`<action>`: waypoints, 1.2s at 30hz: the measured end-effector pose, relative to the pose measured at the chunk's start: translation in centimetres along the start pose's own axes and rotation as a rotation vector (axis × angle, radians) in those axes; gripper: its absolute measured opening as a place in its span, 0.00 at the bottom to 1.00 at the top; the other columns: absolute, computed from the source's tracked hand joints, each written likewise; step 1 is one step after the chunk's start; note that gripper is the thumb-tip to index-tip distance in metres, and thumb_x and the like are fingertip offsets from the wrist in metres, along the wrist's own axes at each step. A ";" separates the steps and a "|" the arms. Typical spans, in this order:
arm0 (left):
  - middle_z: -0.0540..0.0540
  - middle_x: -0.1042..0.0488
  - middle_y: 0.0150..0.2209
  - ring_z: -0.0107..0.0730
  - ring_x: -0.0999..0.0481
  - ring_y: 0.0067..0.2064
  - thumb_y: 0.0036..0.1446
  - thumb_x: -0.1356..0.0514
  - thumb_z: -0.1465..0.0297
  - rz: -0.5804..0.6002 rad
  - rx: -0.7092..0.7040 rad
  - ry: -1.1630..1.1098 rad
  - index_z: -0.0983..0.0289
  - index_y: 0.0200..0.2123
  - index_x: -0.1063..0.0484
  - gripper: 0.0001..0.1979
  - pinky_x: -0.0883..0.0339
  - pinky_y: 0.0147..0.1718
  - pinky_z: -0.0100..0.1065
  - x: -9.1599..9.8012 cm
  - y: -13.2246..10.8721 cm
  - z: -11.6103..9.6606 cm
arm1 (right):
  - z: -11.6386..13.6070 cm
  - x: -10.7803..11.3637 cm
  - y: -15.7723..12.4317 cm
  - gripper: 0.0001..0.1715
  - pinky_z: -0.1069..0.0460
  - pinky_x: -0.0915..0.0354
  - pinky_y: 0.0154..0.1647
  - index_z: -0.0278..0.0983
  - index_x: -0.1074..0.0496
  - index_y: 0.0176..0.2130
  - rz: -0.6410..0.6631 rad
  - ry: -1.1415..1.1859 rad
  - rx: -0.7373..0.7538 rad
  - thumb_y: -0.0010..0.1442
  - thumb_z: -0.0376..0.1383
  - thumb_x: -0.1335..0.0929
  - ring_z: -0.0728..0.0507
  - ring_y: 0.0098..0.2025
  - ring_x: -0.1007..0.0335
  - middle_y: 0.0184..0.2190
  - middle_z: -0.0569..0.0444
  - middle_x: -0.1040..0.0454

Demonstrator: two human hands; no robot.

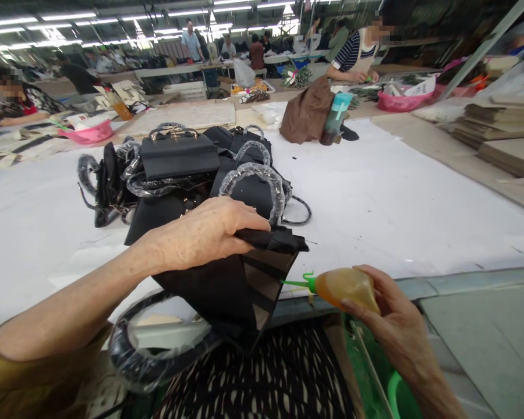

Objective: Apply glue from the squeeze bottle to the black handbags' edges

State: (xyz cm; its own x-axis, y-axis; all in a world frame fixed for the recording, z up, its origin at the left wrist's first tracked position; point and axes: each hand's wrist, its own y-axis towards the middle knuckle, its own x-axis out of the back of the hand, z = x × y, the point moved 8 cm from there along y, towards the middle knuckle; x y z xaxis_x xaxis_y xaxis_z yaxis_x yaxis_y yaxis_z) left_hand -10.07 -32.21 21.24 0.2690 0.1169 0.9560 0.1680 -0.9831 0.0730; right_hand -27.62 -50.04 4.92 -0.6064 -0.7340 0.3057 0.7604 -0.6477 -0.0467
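Over the near edge of the white table (375, 203), a black bag (209, 297) tilts, folded edge (275, 238) clasped in the left hand (216, 227); the right hand (390, 305), curled round an amber bottle (343, 286), points its green nozzle (299, 283) leftward at the bag.

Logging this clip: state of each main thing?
Black bag: tilted, tan panels exposed
Squeeze bottle: held sideways, spout toward the bag
Left hand: closed on black material at the bag
Right hand: closed around the squeeze bottle
Bag handles: plastic-wrapped
Teal-lidded bottle: lid on
Ceiling lights: lit
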 end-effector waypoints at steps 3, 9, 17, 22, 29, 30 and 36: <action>0.52 0.26 0.36 0.31 0.27 0.39 0.54 0.44 0.72 0.016 -0.005 0.024 0.61 0.41 0.28 0.11 0.36 0.39 0.28 -0.3 -0.8 -0.2 | -0.2 -0.1 -0.2 0.33 0.47 0.33 0.46 0.41 0.36 0.48 0.001 -0.022 0.006 0.44 0.46 0.27 0.40 0.42 0.30 0.44 0.51 0.30; 0.54 0.28 0.42 0.34 0.29 0.44 0.56 0.44 0.72 0.018 0.002 0.065 0.60 0.45 0.31 0.13 0.36 0.44 0.33 -0.9 -1.9 -0.8 | -0.5 -0.5 -0.7 0.33 0.42 0.39 0.53 0.42 0.36 0.49 0.010 -0.052 0.064 0.45 0.45 0.27 0.38 0.46 0.33 0.48 0.50 0.33; 0.55 0.29 0.46 0.36 0.30 0.46 0.57 0.46 0.73 -0.029 -0.024 0.109 0.61 0.47 0.33 0.14 0.37 0.46 0.37 -0.8 -3.3 -1.8 | -0.9 -0.6 -1.4 0.31 0.46 0.35 0.49 0.44 0.37 0.50 0.043 -0.108 0.088 0.47 0.44 0.28 0.40 0.45 0.32 0.47 0.52 0.31; 0.56 0.30 0.48 0.37 0.32 0.48 0.57 0.45 0.72 -0.059 -0.002 0.154 0.61 0.48 0.34 0.15 0.37 0.47 0.38 -1.0 -4.1 -2.0 | -0.9 -0.7 -1.6 0.32 0.47 0.33 0.46 0.42 0.37 0.50 0.061 -0.135 0.111 0.47 0.44 0.28 0.39 0.46 0.32 0.48 0.50 0.31; 0.58 0.30 0.49 0.42 0.34 0.49 0.58 0.47 0.69 -0.150 -0.021 0.311 0.60 0.50 0.35 0.15 0.37 0.46 0.43 -0.6 -5.1 -2.5 | -1.2 -1.2 -1.8 0.32 0.47 0.33 0.46 0.42 0.36 0.49 0.093 -0.089 0.060 0.46 0.45 0.27 0.39 0.44 0.31 0.46 0.51 0.30; 0.58 0.30 0.49 0.42 0.34 0.49 0.59 0.47 0.69 -0.165 -0.030 0.336 0.60 0.50 0.35 0.15 0.37 0.47 0.44 -0.5 -5.2 -2.6 | -1.2 -1.2 -1.7 0.32 0.47 0.33 0.46 0.42 0.36 0.49 0.091 -0.083 0.051 0.45 0.45 0.27 0.39 0.44 0.30 0.46 0.51 0.30; 0.59 0.30 0.48 0.40 0.32 0.47 0.59 0.47 0.68 -0.219 -0.055 0.388 0.61 0.49 0.34 0.15 0.36 0.46 0.41 0.5 -5.3 -3.5 | -0.4 -0.6 -1.0 0.31 0.50 0.30 0.42 0.42 0.35 0.47 0.031 -0.002 -0.003 0.44 0.44 0.26 0.40 0.42 0.30 0.44 0.52 0.29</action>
State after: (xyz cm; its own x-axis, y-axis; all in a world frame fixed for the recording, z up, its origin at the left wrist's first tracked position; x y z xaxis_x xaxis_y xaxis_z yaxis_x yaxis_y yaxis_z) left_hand -14.14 -27.45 22.31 -0.1444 0.2716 0.9515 0.1282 -0.9483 0.2902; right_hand -28.12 -48.99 4.44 -0.5824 -0.7532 0.3059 0.7779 -0.6256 -0.0592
